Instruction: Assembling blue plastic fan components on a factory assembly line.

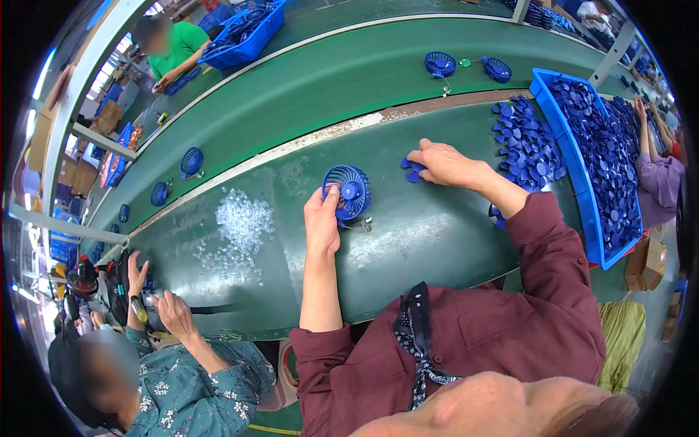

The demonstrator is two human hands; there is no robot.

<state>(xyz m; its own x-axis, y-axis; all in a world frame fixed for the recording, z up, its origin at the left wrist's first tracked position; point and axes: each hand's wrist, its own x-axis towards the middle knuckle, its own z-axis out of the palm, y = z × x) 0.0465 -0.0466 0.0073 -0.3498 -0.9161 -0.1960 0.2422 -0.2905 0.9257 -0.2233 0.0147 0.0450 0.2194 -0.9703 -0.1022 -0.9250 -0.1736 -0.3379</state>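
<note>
My left hand (pixel 321 221) grips a round blue slatted fan housing (pixel 349 190) by its left side, with the thumb inside the rim. A round hub shows in the middle of the housing, and a short wire with a small connector (pixel 366 224) hangs below it. To the right, my right hand (pixel 450 166) is closed on a small blue fan blade (pixel 412 173) with rounded lobes, just above the green work surface (pixel 408 247). The fingertips partly cover this blade. Right of that hand lies a heap of similar blue fan blades (pixel 530 142).
A blue bin (pixel 593 218) full of blue blades stands at the right. Small clear plastic pieces (pixel 244 222) lie left of centre. Beyond a raised edge, a green conveyor belt (pixel 291 124) carries several fan housings (pixel 440 64). A co-worker's hands (pixel 173 313) are at the lower left.
</note>
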